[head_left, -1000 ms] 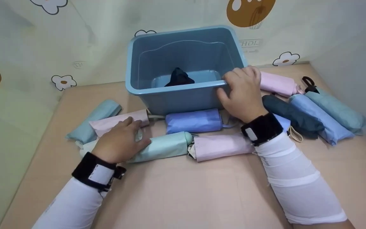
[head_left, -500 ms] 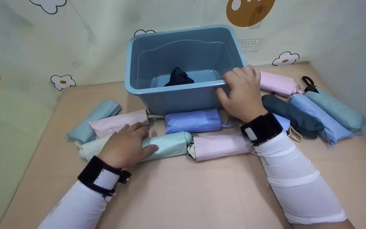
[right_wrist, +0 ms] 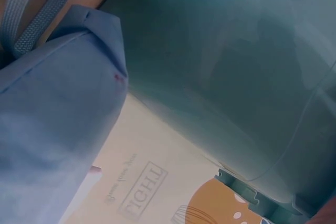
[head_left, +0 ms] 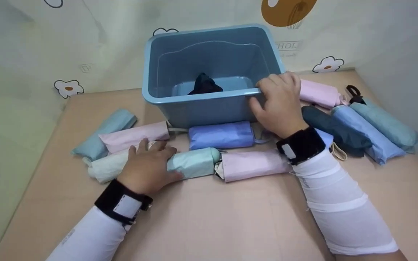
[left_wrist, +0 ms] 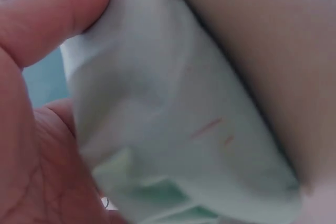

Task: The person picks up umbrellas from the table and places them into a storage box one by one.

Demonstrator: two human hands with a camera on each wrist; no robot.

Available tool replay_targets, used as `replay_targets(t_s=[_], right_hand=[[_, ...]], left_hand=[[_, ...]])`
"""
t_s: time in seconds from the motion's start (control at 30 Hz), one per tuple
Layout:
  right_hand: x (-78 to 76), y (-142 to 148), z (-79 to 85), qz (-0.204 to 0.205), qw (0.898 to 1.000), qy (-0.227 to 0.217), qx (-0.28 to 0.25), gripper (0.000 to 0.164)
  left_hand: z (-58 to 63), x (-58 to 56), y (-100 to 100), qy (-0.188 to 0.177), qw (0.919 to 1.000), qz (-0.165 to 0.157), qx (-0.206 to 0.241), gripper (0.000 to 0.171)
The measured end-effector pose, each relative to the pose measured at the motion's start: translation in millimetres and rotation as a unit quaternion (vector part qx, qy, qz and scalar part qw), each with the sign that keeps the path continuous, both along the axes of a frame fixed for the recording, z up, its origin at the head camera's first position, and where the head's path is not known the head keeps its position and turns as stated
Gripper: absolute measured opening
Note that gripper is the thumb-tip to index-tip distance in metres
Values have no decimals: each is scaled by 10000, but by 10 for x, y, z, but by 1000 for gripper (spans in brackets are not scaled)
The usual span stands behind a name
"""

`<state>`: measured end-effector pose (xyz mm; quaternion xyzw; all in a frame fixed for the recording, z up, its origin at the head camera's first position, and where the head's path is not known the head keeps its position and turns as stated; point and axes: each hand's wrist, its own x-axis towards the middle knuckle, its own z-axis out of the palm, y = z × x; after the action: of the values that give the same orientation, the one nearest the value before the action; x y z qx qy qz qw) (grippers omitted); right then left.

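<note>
My left hand (head_left: 147, 168) lies over a mint-green folded umbrella (head_left: 194, 163), its thumb at the near side and its fingers reaching over the far side. In the left wrist view the thumb and palm bend round the umbrella's pale sleeve (left_wrist: 157, 77). Beside this hand a white folded umbrella (head_left: 109, 166) shows partly covered. My right hand (head_left: 279, 103) grips the near right rim of a blue plastic bin (head_left: 201, 110), fingers hooked inside and thumb outside. A dark folded bundle (head_left: 205, 85) sits in the bin.
In front of the bin lie a blue umbrella (head_left: 221, 135) and two pale pink ones, one at left (head_left: 136, 136). A teal umbrella (head_left: 105, 134) rests far left. Several more, including a dark one (head_left: 334, 128) and a pink one (head_left: 318, 93), lie right. A patterned wall covering (head_left: 103, 43) stands behind.
My left hand has slid right and toward me along the mint-green umbrella, uncovering more of the white one. My right hand stays on the bin's rim; the head view has shifted slightly.
</note>
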<state>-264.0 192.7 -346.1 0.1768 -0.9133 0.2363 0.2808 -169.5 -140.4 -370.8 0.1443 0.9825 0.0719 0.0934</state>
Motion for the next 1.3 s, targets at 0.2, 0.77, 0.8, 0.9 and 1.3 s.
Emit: replay_targets(t_s=[0.2, 0.77, 0.8, 0.9, 1.3], right_hand=[[-19, 5, -4, -27, 10000, 89, -18, 22], [-5, 0, -15, -32, 10000, 78, 43, 23], [-6, 0, -16, -35, 9999, 86, 52, 23], [-13, 3, -26, -30, 9999, 146, 77, 23], [-4, 2, -22, -2, 10000, 92, 35, 21]], left_hand=[[-60, 5, -20, 193, 9997, -123, 88, 71], [-186, 82, 24, 277, 9995, -138, -42, 67], [-184, 89, 31, 299, 9994, -143, -53, 67], [-183, 106, 52, 339, 9992, -189, -68, 65], [-206, 139, 87, 475, 9971, -582, 100, 61]])
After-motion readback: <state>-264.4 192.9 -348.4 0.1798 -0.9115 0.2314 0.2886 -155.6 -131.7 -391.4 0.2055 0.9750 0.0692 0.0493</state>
